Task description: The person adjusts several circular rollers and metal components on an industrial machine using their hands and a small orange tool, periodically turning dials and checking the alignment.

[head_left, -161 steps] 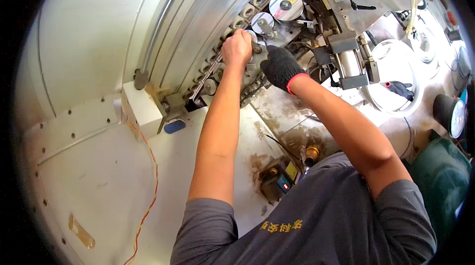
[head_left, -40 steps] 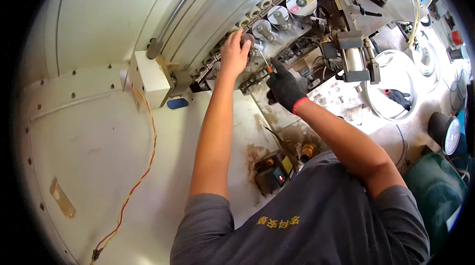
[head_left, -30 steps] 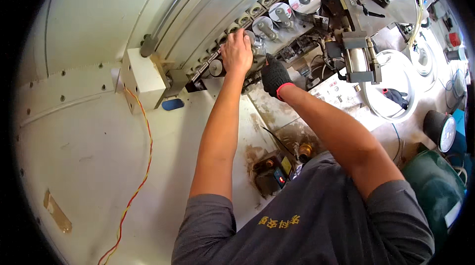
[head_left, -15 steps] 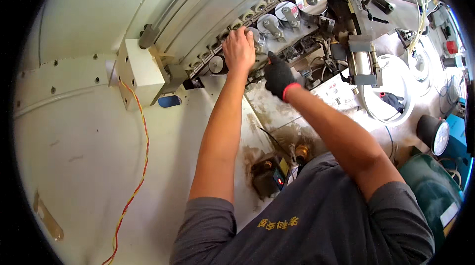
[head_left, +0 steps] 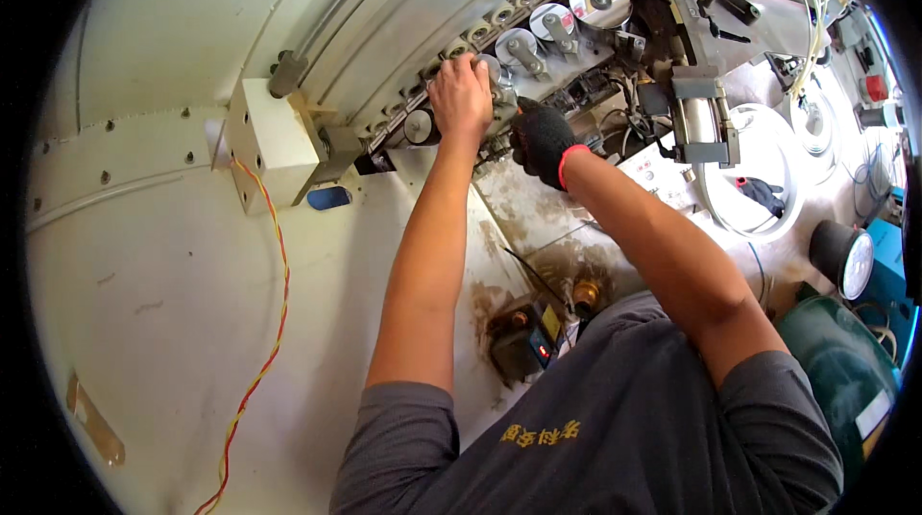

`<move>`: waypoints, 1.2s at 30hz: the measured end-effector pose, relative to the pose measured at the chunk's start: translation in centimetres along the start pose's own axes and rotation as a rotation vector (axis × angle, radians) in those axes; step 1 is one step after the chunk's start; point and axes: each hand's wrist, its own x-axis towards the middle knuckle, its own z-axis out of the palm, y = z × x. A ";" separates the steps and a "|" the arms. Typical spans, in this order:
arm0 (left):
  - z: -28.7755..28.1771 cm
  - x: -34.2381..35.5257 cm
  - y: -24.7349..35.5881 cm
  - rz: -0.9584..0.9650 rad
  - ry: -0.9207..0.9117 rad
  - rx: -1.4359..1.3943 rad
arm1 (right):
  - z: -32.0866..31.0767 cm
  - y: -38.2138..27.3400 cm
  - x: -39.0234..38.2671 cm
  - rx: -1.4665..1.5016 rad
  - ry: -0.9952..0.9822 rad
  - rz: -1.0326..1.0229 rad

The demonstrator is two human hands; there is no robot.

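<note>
My bare left hand reaches forward to a row of wheels on the machine. Its fingers curl round the left side of a silver metal wheel; the fingertips are partly hidden. Close by on the right, my right hand wears a black glove with a red cuff. That hand is closed, its thumb side toward the wheel, around something I cannot make out. A dark-rimmed wheel sits left of my left hand. Farther along stand shiny discs with metal arms on a plate.
A white block with a twisted red and yellow wire is on the left panel. To the right are a metal cylinder, white hose coils and a loose black glove. Below, a small device has a lit display.
My right hand has turned slightly and its fingers have closed in more beside the wheel. My left hand stays at the wheel, shifted only slightly left.
</note>
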 end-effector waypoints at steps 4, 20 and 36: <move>0.1 0.1 0.5 -0.005 0.004 -0.033 | -0.1 -3.6 -3.8 0.428 0.007 0.162; 0.0 0.5 0.8 0.018 -0.010 -0.067 | 1.3 1.0 -0.5 -0.234 0.235 -0.166; 0.2 0.8 1.1 -0.010 -0.012 -0.062 | -0.3 1.8 0.2 -0.957 0.201 -0.550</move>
